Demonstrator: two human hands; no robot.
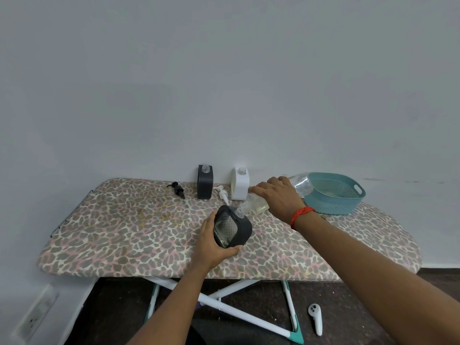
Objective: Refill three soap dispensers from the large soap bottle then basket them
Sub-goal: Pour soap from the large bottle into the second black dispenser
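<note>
My left hand (214, 241) grips a dark grey dispenser (232, 226), tilted, its pump off and its clear neck pointing up right. My right hand (278, 197) holds the large clear soap bottle (258, 204) tipped on its side, its threaded mouth at the dispenser's neck; pale yellow soap lies in the bottle. A second dark dispenser (205, 181) and a white dispenser (240, 184) stand open at the back by the wall. A black pump (178, 189) and a white pump (223, 194) lie loose on the board. The teal basket (336, 195) sits at the right.
Everything rests on a leopard-print ironing board (124, 232) against a white wall. A white controller (316, 318) lies on the dark floor beneath, near the board's crossed legs. A wall socket (37, 317) is at the lower left.
</note>
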